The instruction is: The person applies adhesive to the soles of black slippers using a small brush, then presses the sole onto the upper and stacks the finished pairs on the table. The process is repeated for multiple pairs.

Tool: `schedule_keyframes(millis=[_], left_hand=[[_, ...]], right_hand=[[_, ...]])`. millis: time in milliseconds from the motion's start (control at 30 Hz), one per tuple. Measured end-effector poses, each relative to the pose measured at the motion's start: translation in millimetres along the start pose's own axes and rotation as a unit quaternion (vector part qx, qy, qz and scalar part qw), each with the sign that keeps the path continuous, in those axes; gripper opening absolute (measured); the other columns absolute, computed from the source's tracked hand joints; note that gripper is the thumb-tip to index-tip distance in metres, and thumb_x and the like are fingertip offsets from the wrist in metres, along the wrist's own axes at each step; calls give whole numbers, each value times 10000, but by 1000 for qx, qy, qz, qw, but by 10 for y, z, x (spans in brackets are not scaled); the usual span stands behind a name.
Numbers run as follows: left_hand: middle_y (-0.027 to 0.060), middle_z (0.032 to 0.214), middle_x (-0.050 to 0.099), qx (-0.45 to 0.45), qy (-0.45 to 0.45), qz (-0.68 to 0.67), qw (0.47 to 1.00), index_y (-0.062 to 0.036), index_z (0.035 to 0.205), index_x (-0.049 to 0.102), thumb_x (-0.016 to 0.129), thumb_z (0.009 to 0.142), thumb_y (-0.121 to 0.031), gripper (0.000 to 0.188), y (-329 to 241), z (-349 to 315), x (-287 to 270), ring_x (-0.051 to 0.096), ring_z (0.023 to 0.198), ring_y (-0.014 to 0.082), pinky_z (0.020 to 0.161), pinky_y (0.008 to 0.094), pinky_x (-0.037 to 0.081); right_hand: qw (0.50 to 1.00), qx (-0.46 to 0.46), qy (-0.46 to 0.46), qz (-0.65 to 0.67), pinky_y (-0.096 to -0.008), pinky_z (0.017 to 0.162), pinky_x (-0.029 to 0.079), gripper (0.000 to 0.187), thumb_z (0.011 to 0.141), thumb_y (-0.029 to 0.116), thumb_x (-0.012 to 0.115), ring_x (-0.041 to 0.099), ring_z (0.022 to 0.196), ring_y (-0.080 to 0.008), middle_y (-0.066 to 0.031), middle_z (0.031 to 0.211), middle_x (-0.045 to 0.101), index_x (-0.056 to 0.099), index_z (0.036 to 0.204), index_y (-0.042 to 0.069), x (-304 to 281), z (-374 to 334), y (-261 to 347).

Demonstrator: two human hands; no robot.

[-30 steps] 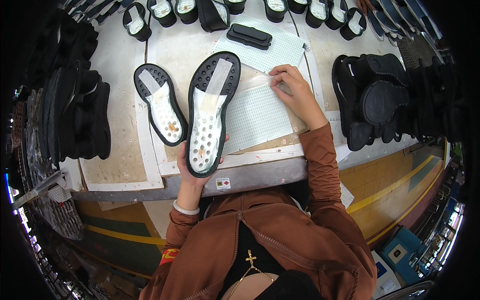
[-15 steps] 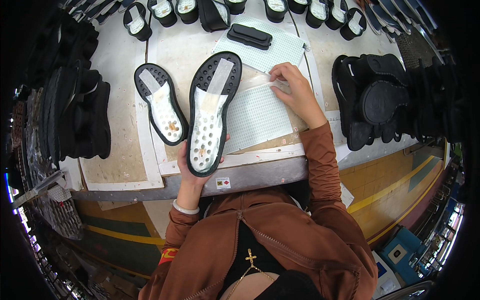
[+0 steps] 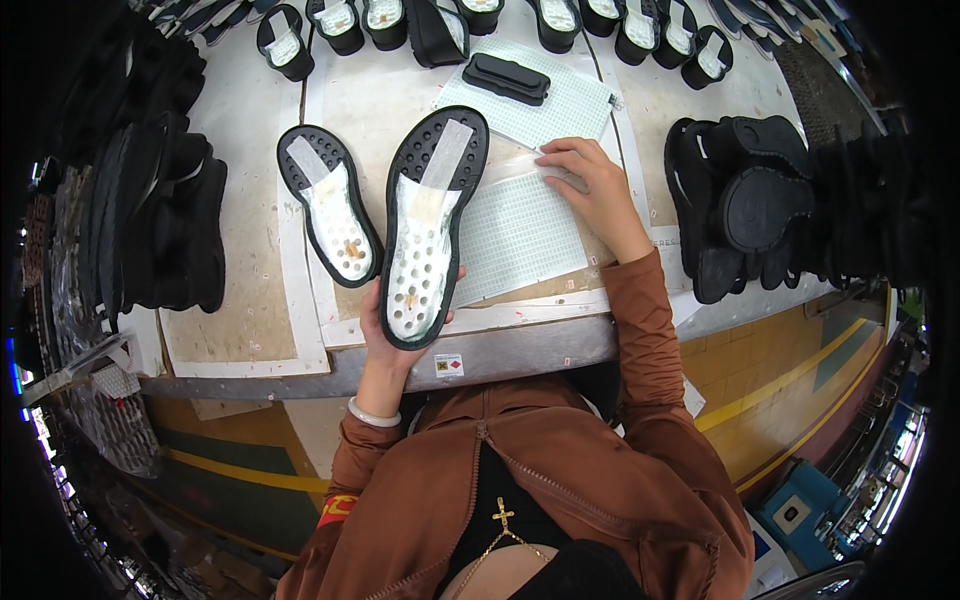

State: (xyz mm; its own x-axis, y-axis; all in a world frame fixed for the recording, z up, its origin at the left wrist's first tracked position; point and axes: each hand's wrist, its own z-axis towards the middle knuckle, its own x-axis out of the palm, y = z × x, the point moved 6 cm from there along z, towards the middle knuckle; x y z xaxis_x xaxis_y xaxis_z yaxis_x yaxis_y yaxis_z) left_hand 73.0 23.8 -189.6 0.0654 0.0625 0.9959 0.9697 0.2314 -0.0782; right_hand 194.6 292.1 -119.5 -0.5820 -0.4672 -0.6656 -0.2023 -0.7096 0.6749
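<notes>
My left hand grips a large black shoe sole by its heel end, with the fingers mostly hidden under it. This sole has a white, hole-studded inside and a pale strip across its black forefoot. A smaller sole of the same make lies on the table just left of it. My right hand is at the top right edge of a sheet of tiny pale-green labels. Its thumb and fingers are bent round that edge, where a whitish see-through margin shows. The large sole covers the sheet's left side.
A black oblong block rests on a second label sheet farther back. Several finished-looking soles stand along the far side. Stacks of black soles flank me, one pile at the left and another at the right.
The view has shifted slightly, so the soles appear a little to the right. My right fingers have moved slightly at the sheet's edge. My left hand keeps its grip on the large sole.
</notes>
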Motion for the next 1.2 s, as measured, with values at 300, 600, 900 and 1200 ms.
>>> schedule_keyframes(millis=[300,600,900,1200], left_hand=[[266,1644,277,0,15,-9,1000,-129,1636,259,448,1035,-588,779,5,5,-7,220,1553,418,940,541,583],[270,1643,280,1,-2,5,1000,-130,1634,267,457,1027,-599,790,3,-6,-9,235,1553,397,927,523,587],[286,1636,282,4,-1,14,1000,-127,1636,261,450,1026,-599,794,-1,-9,-22,251,1546,403,927,515,591],[243,1592,385,14,-21,5,1000,-76,1605,326,559,997,-548,804,7,5,0,315,1498,480,894,551,612]], right_hand=[[999,-27,-38,-3,-343,930,559,221,828,13,784,618,1144,-254,-63,1166,692,769,1047,35,55,-74,26],[997,-51,-41,-37,-355,967,536,263,840,0,776,621,1138,-264,-77,1145,684,745,1098,41,73,-93,68],[996,-72,-29,-52,-361,955,537,255,829,38,802,613,1133,-263,-72,1117,692,741,1076,24,105,-117,74],[995,-71,-44,-47,-368,926,530,208,835,33,786,608,1091,-275,-85,1059,676,703,1024,9,79,-105,118]])
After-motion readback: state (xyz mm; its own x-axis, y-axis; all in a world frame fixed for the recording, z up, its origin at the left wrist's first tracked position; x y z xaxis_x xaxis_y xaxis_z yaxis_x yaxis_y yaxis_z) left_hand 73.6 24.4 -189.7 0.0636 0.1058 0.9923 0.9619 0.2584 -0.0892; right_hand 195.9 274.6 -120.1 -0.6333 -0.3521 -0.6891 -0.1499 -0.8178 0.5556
